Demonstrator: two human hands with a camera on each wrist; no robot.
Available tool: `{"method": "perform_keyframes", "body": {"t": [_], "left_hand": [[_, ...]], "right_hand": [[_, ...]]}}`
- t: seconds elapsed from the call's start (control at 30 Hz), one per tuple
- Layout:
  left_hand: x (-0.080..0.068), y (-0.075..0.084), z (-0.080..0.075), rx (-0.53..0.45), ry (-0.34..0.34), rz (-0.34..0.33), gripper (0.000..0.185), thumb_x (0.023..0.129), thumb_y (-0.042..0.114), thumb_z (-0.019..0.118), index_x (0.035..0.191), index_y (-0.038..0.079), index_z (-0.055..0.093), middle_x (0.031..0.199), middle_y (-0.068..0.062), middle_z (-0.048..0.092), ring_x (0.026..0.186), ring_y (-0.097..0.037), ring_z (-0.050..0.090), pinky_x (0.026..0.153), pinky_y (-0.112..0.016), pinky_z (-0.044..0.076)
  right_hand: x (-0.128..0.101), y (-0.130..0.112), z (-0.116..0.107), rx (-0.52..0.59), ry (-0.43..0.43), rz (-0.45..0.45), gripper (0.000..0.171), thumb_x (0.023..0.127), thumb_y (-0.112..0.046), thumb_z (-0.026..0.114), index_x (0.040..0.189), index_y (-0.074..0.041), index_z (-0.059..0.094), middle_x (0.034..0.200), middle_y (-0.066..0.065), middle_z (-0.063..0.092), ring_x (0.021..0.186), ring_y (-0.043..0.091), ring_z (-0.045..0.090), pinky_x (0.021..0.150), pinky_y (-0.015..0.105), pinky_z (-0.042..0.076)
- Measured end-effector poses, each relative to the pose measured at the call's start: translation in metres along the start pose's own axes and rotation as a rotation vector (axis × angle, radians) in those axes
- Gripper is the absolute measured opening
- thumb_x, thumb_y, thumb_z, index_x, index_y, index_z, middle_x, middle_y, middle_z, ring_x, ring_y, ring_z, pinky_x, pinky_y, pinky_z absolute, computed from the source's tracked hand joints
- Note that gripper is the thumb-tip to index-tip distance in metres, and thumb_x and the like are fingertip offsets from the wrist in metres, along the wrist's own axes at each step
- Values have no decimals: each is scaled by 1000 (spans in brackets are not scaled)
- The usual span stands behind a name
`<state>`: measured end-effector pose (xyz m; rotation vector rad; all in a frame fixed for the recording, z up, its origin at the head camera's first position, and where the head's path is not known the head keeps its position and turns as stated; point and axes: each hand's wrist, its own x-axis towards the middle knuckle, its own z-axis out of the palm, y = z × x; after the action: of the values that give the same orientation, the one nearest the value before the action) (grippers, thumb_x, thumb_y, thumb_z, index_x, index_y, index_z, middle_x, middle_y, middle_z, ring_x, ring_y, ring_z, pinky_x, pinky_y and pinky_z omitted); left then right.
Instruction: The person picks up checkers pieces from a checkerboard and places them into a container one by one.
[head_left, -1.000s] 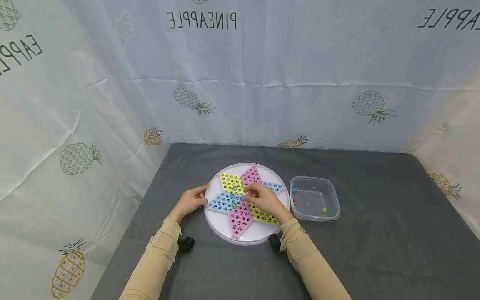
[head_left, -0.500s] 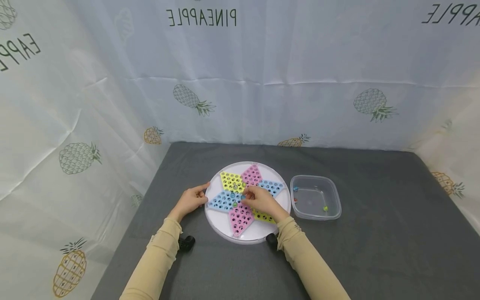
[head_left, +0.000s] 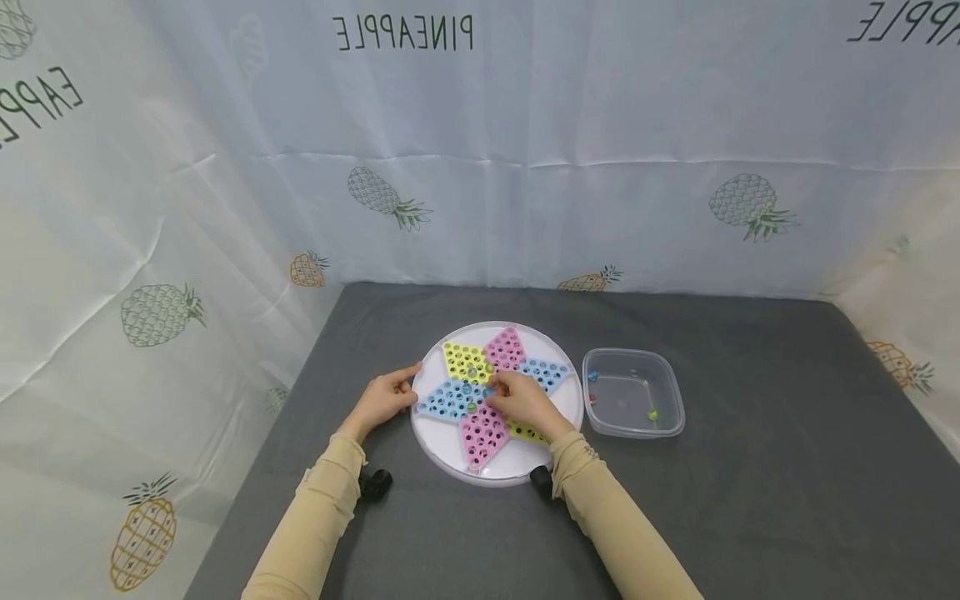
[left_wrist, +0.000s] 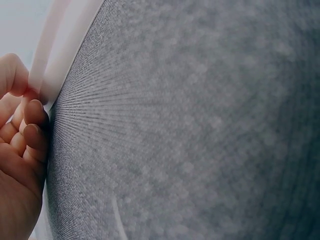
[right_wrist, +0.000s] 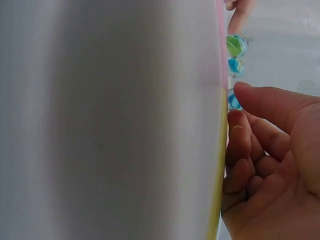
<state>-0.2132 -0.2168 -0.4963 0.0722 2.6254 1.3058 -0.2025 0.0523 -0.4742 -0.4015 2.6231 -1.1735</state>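
Note:
A round white board carries a six-pointed star of pink, yellow and blue panels full of holes. A few marbles sit near its centre. My left hand grips the board's left rim, thumb on top and fingers curled beneath. My right hand rests over the star's centre. Its thumb and forefinger pinch a blue marble against the board. Just beyond it lie another blue marble and a green marble.
A clear plastic tub stands just right of the board, with a blue marble, a red one and a green one in it. Grey cloth covers the table. Pineapple-print sheets hang behind and at both sides.
My right hand has drawn slightly left and toward me over the centre of the star. The left hand keeps its hold on the rim.

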Motion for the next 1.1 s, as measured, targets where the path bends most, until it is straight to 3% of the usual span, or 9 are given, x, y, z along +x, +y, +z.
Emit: {"method": "perform_keyframes", "body": {"t": [0.67, 1.1], "left_hand": [[1, -1, 1, 1, 0, 5, 60, 77, 11, 60, 136, 15, 49, 68, 0, 50, 53, -12, 39, 50, -24, 35], [0, 1, 1, 6, 6, -6, 60, 77, 11, 60, 136, 16, 50, 69, 0, 50, 53, -11, 40, 50, -23, 34]], "right_hand": [[-5, -1, 1, 34, 49, 28, 23, 84, -24, 66, 103, -11, 65, 81, -1, 59, 71, 11, 51, 65, 25, 42], [-16, -10, -13, 36, 65, -17, 27, 85, -24, 65, 107, -9, 66, 81, -1, 58, 72, 11, 50, 66, 25, 42]]}}
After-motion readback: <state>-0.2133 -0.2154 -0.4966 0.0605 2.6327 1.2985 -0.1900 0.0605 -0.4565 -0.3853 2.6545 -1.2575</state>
